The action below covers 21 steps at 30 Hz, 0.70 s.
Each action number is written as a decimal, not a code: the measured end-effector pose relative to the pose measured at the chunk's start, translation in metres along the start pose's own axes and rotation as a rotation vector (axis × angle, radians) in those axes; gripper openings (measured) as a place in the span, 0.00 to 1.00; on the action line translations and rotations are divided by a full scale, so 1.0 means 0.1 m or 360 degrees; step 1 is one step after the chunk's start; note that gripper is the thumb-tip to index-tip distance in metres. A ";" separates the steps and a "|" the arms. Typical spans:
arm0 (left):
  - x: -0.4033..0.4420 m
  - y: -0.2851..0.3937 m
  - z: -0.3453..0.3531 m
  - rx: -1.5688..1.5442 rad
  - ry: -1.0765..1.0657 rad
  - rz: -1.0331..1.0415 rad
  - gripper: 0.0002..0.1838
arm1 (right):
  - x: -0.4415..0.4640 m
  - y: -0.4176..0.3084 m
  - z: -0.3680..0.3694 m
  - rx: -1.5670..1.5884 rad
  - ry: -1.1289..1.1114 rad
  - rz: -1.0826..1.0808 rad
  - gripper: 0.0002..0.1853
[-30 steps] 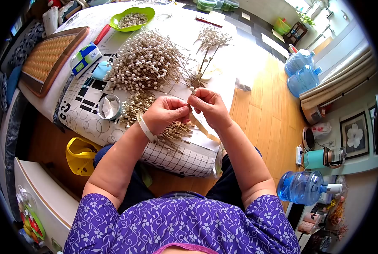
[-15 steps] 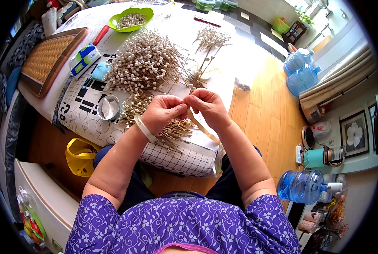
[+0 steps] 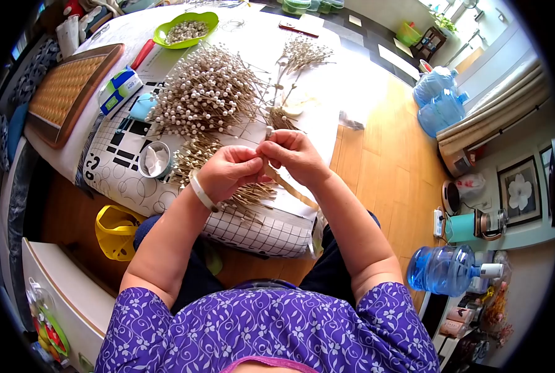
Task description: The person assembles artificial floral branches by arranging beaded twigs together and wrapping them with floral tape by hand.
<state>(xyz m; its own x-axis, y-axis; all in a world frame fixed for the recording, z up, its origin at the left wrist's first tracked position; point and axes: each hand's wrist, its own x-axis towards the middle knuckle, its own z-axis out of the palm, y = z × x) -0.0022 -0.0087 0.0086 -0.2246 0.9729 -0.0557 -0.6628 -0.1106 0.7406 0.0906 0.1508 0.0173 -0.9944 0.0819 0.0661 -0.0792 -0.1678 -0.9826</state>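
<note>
Just on my side of the big rounded mound of white-bead-tipped brown stems point(image 3: 206, 93), my left hand point(image 3: 229, 170) and right hand point(image 3: 299, 158) meet, fingertips pinched close together. One small pale tip point(image 3: 269, 130) shows just above my right fingers, near the mound's right side; whatever else I pinch is too small to make out. The mound is dense, its pearly round tips crowded over thin, dry-looking stalks that poke out around it. At its near side lies a smaller bundle of cream-tipped brown stems point(image 3: 195, 152), and my left hand covers part of it.

Nearer to me than the mound, a narrow tan strip point(image 3: 295, 190) runs out from behind my right hand. Right of the mound, a loose spray of pale-tipped stems point(image 3: 303, 53) fans away from me, with a flat dark-red oblong point(image 3: 298, 28) beyond it. Left of the mound sit a pale blue item point(image 3: 142, 107) and a blue, white and green plastic packet point(image 3: 120, 91); nearer me on that side stands a small round tub point(image 3: 141, 166) of crumpled white tissue point(image 3: 157, 160). Past the mound's far edge is a lime-green plastic bowl point(image 3: 207, 20) of pale beads point(image 3: 186, 31). Farther left lies a brown-framed tan mat point(image 3: 75, 90); well right, on the floor, stand clear blue water jugs point(image 3: 442, 113).
</note>
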 end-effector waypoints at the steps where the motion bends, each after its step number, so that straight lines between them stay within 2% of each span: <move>1: -0.01 0.00 -0.02 0.0001 -0.0007 0.0000 0.08 | 0.01 -0.03 -0.02 -0.0004 0.0004 -0.0003 0.09; 3: -0.05 0.01 -0.05 0.0118 0.0123 0.0183 0.07 | 0.06 -0.11 -0.04 0.0087 0.0114 -0.0041 0.11; 5: -0.07 0.07 -0.04 0.0317 0.0258 0.0361 0.06 | 0.05 -0.30 -0.27 0.0113 0.0376 -0.0108 0.11; 7: -0.11 0.12 -0.04 0.0360 0.0340 0.0423 0.03 | 0.06 -0.20 -0.57 -0.0459 0.0673 -0.0004 0.09; 9: -0.15 0.15 0.00 0.0452 0.0326 0.0457 0.03 | 0.06 0.04 -0.66 -0.0877 0.0719 0.0015 0.08; 10: -0.17 0.15 0.02 0.0545 0.0308 0.0477 0.03 | 0.11 0.21 -0.73 -0.1315 0.0856 -0.0004 0.06; 11: -0.20 0.14 0.03 0.0539 0.0313 0.0477 0.03 | 0.12 0.19 -0.68 -0.1317 0.0851 0.0002 0.06; 13: -0.23 0.14 0.05 0.0483 0.0237 0.0402 0.04 | 0.19 0.12 -0.58 -0.1793 0.1010 0.0015 0.05; 17: -0.28 0.17 0.03 0.0459 0.0302 0.0418 0.03 | 0.41 0.24 -0.42 -0.1829 0.0801 -0.0181 0.06; 19: -0.27 0.14 0.08 0.0638 0.0207 0.0316 0.04 | 0.56 0.25 -0.30 -0.1757 0.0752 -0.0135 0.06; 21: -0.24 0.03 0.18 0.0572 0.0085 0.0197 0.05 | 0.70 0.32 -0.23 -0.1997 0.0555 -0.0470 0.05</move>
<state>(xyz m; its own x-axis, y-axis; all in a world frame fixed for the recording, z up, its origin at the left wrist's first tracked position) 0.0139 -0.0293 0.0243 -0.3307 0.9435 0.0211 -0.3377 -0.1392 0.9309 0.0198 0.1733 -0.0137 -0.8668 0.2353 0.4397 0.0172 0.8953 -0.4451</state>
